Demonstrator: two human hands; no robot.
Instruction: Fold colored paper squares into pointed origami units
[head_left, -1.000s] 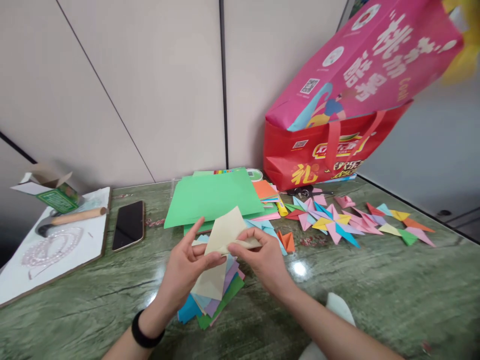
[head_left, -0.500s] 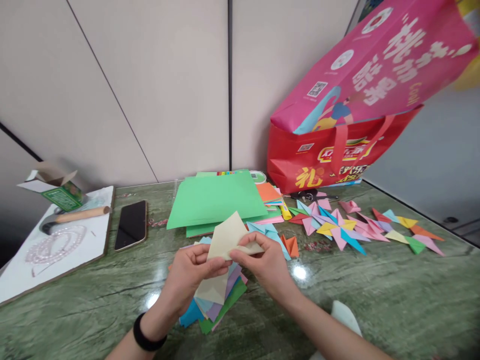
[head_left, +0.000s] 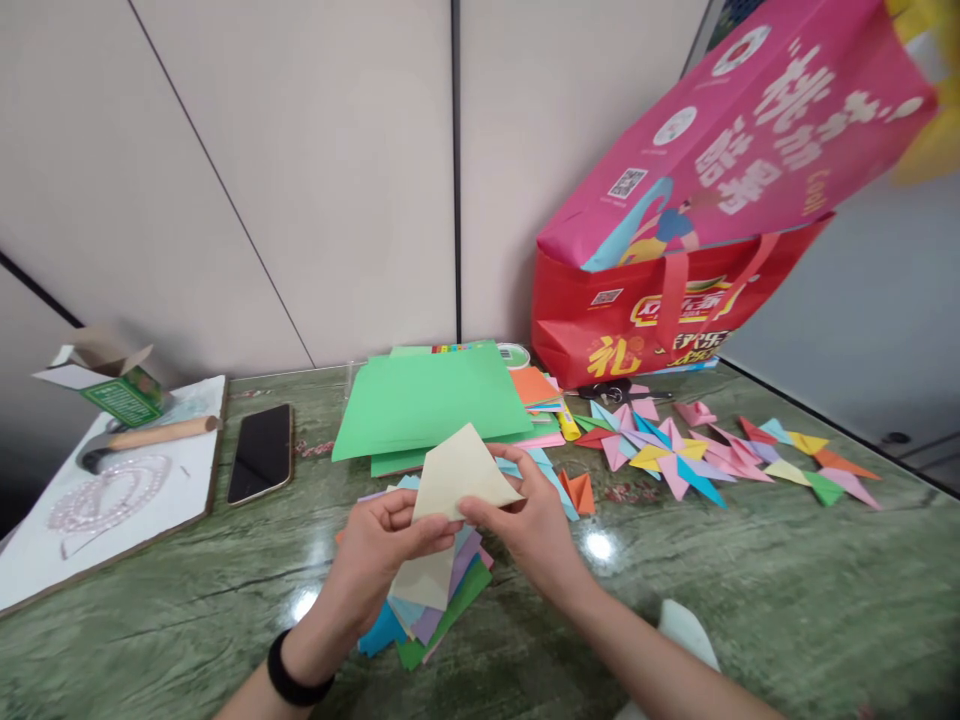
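Note:
A cream sheet of folding paper, with folded edges and a peak at its top, is held up between both hands. My left hand pinches its lower left edge, thumb in front. At the lower right, my right hand grips it with the thumb on its face and the fingers behind. Beneath the hands lies a fanned pile of coloured paper squares in blue, purple, green and cream. Light blue folded paper and an orange folded piece lie just beyond my right hand.
Green sheets lie behind the hands. Folded paper stars spread to the right, below a red gift bag and a pink bag. On the left are a phone, a white board, a wooden-handled tool and a green box.
The right side of the cream paper, earlier curled over under my right fingers, now lies flatter with its corner showing. My right fingers have moved behind it. The view has shifted slightly.

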